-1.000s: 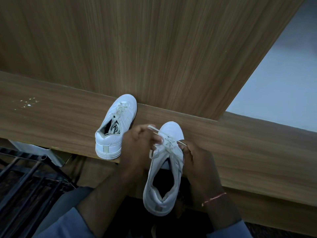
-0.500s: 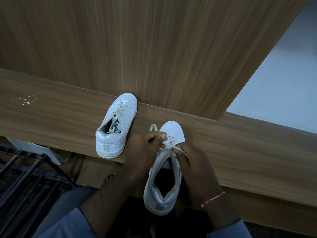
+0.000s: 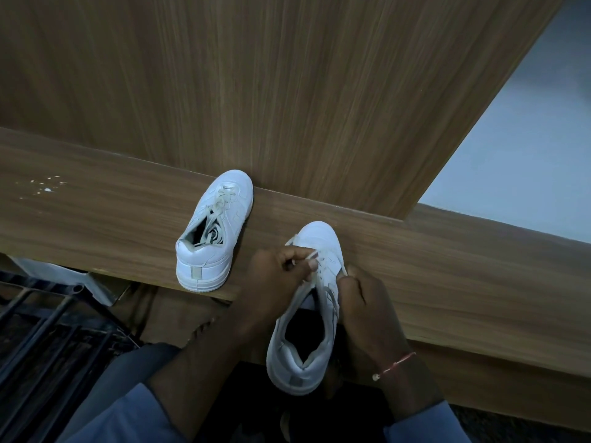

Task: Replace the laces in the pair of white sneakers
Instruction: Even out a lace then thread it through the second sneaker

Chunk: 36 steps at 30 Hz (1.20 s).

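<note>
Nearby, second sneaker (image 3: 212,231) on wooden ledge (image 3: 96,225), hands (image 3: 278,276) (image 3: 361,295) pinching half-hidden laces (image 3: 339,265)

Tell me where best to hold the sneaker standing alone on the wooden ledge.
Grip the lone sneaker at its heel collar, coming from the near side: the heel faces the person at the ledge edge, and the toe points to the back panel.

Brown wood-grain upright panel (image 3: 287,91), upper frame, vertical grain. Brown wood-grain worktop (image 3: 96,225), band across mid-frame, white specks (image 3: 44,187) at left. Pale grey-blue surface (image 3: 527,148), right edge. Black metal bar rack (image 3: 38,334), lower left. Lighting dim.
</note>
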### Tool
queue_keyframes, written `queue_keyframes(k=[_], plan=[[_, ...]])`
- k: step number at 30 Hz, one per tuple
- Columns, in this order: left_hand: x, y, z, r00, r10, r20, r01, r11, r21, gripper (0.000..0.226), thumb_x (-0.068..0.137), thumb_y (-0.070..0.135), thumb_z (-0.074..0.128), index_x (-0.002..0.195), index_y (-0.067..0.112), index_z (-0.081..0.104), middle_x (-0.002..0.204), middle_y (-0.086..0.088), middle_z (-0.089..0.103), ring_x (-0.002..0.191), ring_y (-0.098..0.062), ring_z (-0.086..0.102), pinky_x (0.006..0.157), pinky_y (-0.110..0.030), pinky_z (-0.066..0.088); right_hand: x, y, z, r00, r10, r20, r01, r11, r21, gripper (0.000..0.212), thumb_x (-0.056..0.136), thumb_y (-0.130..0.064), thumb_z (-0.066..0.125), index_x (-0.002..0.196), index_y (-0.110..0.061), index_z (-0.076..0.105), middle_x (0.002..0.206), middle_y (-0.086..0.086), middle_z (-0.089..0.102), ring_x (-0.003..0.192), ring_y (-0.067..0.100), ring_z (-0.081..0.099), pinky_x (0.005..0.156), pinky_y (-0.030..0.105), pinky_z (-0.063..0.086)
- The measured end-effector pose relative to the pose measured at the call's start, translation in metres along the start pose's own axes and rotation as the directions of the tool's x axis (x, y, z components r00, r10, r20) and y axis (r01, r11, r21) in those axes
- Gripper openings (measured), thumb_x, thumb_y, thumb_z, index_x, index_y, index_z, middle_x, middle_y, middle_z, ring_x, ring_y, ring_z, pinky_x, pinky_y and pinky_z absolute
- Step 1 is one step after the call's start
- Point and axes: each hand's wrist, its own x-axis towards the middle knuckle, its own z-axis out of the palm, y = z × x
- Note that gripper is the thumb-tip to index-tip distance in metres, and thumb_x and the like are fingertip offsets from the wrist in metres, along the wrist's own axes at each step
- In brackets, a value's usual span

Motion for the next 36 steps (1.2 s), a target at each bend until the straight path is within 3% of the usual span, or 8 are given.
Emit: queue_keyframes(k=[6,10,14,18,21,27,33,36], plan=[[0.01,0.001,-0.009,0.988,-0.057,-0.146,0.051,0.998,-0.044,0.019,0.092,0.021,0.063,0.108,0.014,0.071,0.058,0.005,0.062,0.046,-0.006,0.054,0.049,-0.024,0.045,0.006,0.014,-0.005,0.995,-0.097,-0.023,0.094,0.989,-0.118,0.024,0.1,-0.029,0.052,0.087,-0.022,0.071,0.082,-0.01,0.057,0.082,-0.003,0.054,0.067,0.009,0.038],[0.006,-0.004,-0.009,0.985,0.148,-0.087,-0.085,0.859,0.505,0.036,0.082,0.023,0.065,0.117,0.023,0.057,0.105,-0.002,0.058,0.082,-0.018,0.062,0.073,-0.029,0.047,0.017,0.019,-0.002,0.974,0.124,-0.188,-0.118,0.992,0.042,0.017,0.093,-0.029,0.064,0.084,-0.021,0.076,0.071,-0.009,0.067,0.07,-0.001,0.061,0.059,0.005,0.038],[-0.014,0.007,-0.007,0.967,0.226,0.114,-0.251,0.795,0.552,0.015,0.069,0.041,0.052,0.076,0.032,0.061,0.102,0.008,0.051,0.075,-0.002,0.055,0.069,-0.025,0.045,0.02,0.023,0.004,0.895,0.445,0.016,-0.378,0.741,0.556,0.017,0.088,-0.028,0.071,0.082,-0.012,0.072,0.058,-0.004,0.058,0.049,0.006,0.05,0.049,0.02,0.043],[-0.025,0.0,-0.001,0.946,0.073,0.316,-0.306,0.523,0.796,0.029,0.082,0.046,0.05,0.093,0.029,0.07,0.117,0.004,0.054,0.107,-0.017,0.054,0.081,-0.035,0.05,0.024,0.027,0.01,0.894,0.445,-0.053,-0.334,0.742,0.582,0.02,0.084,-0.015,0.075,0.1,-0.007,0.066,0.069,0.008,0.068,0.054,0.011,0.058,0.05,0.023,0.048],[-0.025,-0.003,0.013,0.947,0.133,0.292,-0.321,0.393,0.862,0.026,0.093,0.037,0.045,0.1,0.023,0.067,0.108,0.001,0.054,0.102,-0.021,0.055,0.072,-0.03,0.042,0.024,0.023,0.014,0.907,0.401,-0.13,-0.275,0.796,0.539,0.024,0.08,-0.011,0.078,0.095,0.0,0.063,0.071,0.015,0.072,0.054,0.016,0.064,0.053,0.028,0.052],[-0.021,0.01,0.021,0.974,0.19,0.125,-0.188,0.367,0.911,0.023,0.07,0.027,0.081,0.059,0.019,0.062,0.06,0.002,0.059,0.047,-0.016,0.057,0.044,-0.02,0.017,0.021,0.025,0.027,0.926,0.365,-0.095,-0.271,0.819,0.505,0.019,0.074,-0.021,0.083,0.074,-0.009,0.069,0.075,0.015,0.073,0.067,0.027,0.067,0.069,0.047,0.057],[-0.021,0.007,0.023,0.979,0.16,0.129,-0.178,0.344,0.922,0.038,0.048,0.019,0.09,0.045,0.019,0.052,0.045,0.002,0.05,0.033,-0.016,0.048,0.041,-0.019,0.017,0.022,0.027,0.027,0.921,0.389,0.003,-0.322,0.756,0.57,0.022,0.076,-0.021,0.082,0.078,-0.005,0.067,0.082,0.023,0.072,0.073,0.037,0.068,0.079,0.054,0.056],[-0.018,-0.006,0.026,0.974,0.157,0.161,-0.206,0.331,0.921,0.019,0.074,0.02,0.076,0.062,0.02,0.061,0.063,0.002,0.058,0.051,-0.018,0.058,0.047,-0.023,0.026,0.022,0.03,0.029,0.938,0.344,-0.031,-0.291,0.834,0.469,0.025,0.072,-0.029,0.083,0.075,-0.011,0.067,0.077,0.016,0.073,0.08,0.042,0.069,0.076,0.056,0.057]])
